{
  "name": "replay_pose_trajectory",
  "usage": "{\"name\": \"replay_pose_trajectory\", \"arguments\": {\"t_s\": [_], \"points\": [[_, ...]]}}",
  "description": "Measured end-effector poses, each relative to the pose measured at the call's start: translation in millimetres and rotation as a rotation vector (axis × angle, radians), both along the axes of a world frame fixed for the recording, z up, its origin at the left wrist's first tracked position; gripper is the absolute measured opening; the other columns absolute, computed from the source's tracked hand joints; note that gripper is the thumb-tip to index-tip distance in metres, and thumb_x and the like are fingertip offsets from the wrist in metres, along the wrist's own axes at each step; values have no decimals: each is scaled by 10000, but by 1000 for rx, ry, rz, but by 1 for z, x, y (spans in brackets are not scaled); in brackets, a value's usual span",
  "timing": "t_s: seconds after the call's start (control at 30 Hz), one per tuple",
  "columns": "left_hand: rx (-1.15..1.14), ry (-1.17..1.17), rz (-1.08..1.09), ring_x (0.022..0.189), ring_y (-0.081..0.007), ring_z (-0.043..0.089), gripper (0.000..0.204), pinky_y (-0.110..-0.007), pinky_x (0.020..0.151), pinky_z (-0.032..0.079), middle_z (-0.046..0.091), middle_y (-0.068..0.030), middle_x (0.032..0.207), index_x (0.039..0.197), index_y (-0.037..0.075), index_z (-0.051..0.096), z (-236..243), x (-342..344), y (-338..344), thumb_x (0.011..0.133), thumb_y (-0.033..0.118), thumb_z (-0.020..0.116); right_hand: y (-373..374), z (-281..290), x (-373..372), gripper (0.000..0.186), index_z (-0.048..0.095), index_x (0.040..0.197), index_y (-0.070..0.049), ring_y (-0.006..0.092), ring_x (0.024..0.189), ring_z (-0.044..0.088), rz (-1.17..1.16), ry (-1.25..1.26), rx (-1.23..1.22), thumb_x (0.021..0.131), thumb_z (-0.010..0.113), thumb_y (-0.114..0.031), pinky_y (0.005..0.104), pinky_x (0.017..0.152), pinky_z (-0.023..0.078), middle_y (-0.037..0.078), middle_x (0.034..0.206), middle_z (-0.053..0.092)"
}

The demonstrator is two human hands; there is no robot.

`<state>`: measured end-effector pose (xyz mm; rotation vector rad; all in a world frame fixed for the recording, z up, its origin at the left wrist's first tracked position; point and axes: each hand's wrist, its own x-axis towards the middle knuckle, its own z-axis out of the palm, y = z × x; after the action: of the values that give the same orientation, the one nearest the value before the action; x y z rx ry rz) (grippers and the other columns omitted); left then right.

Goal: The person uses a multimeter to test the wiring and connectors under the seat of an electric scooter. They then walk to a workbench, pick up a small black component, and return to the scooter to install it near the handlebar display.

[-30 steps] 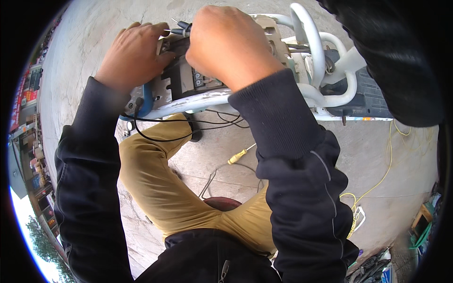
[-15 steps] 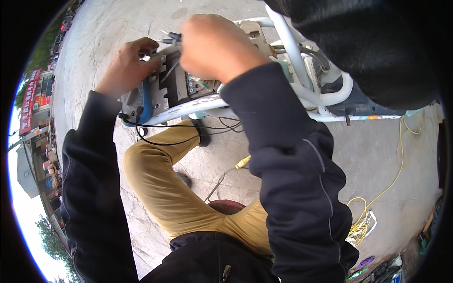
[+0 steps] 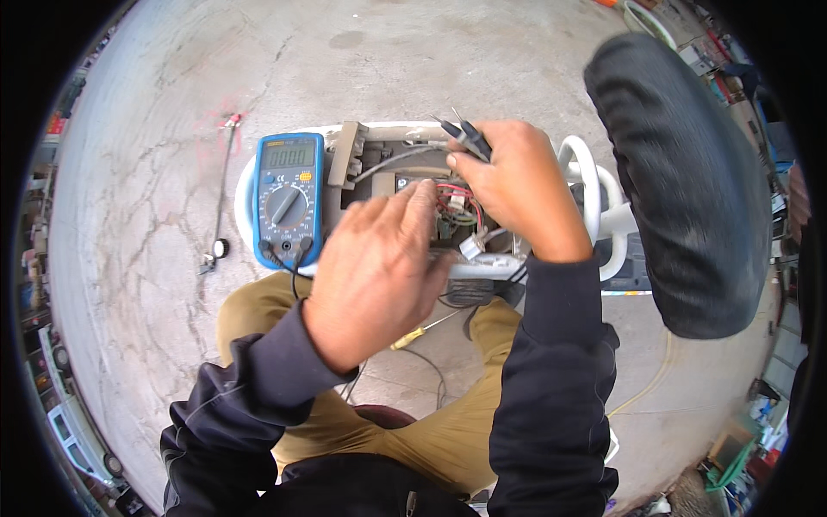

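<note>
A blue multimeter (image 3: 289, 196) with a grey dial lies on the left of a white scooter deck (image 3: 379, 138) whose compartment is open. Inside it are a dark battery and red, white and black wires with connectors (image 3: 461, 220). My left hand (image 3: 379, 271) hovers over the compartment, fingers spread, fingertips near the wires, holding nothing I can see. My right hand (image 3: 517, 189) is closed around two black test probes (image 3: 465, 133), whose tips stick up past my fingers at the far edge of the compartment.
A black scooter seat (image 3: 680, 181) rises at the right, beside white frame tubes (image 3: 594, 198). A thin metal tool (image 3: 220, 194) lies on the cracked concrete at the left. A yellow-handled screwdriver (image 3: 413, 332) and cables lie between my knees. Clutter lines the right edge.
The view has swung down onto the open compartment. My left hand has let go of the deck's left end and moved over the wires. My right hand now holds the probes, and the multimeter is uncovered.
</note>
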<state>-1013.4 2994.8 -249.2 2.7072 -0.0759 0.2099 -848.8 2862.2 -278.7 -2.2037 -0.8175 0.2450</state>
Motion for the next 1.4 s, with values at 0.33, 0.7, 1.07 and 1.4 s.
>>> {"name": "replay_pose_trajectory", "arguments": {"t_s": [0.33, 0.7, 1.07, 1.4], "points": [[-351, 0, -24, 1294, -463, 654, 666, -514, 988, 526, 642, -332, 1418, 1447, -63, 582, -34, -12, -6, 890, 202, 833, 11, 26, -11, 163, 786, 1061, 49, 75, 728, 604, -125, 319, -23, 944, 800, -64, 270, 656, 490, 29, 774, 702], [-335, 15, -19, 1263, -439, 700, 463, -467, 1011, 551, 645, -338, 1438, 1432, -31, 630, -30, -13, -8, 1025, 187, 604, 46, 16, -10, 149, 773, 1081, 57, 124, 793, 656, -155, -6, 7, 938, 774, 15, 274, 730, 522, 94, 905, 746], [-458, -21, -26, 1308, -489, 656, 453, -525, 1112, 515, 629, -357, 1380, 1380, -64, 617, -36, -6, -15, 985, 157, 613, 38, 34, -20, 189, 760, 1104, 44, 92, 686, 596, -190, 146, -135, 944, 789, -51, 278, 625, 488, 63, 768, 710], [-422, -33, -60, 1316, -481, 651, 451, -529, 1108, 513, 628, -341, 1391, 1396, -68, 615, -38, -7, -14, 1011, 166, 597, 38, 14, -11, 184, 782, 1038, 45, 259, 653, 704, -101, 80, -256, 893, 790, -68, 362, 647, 541, 209, 779, 728]]}}
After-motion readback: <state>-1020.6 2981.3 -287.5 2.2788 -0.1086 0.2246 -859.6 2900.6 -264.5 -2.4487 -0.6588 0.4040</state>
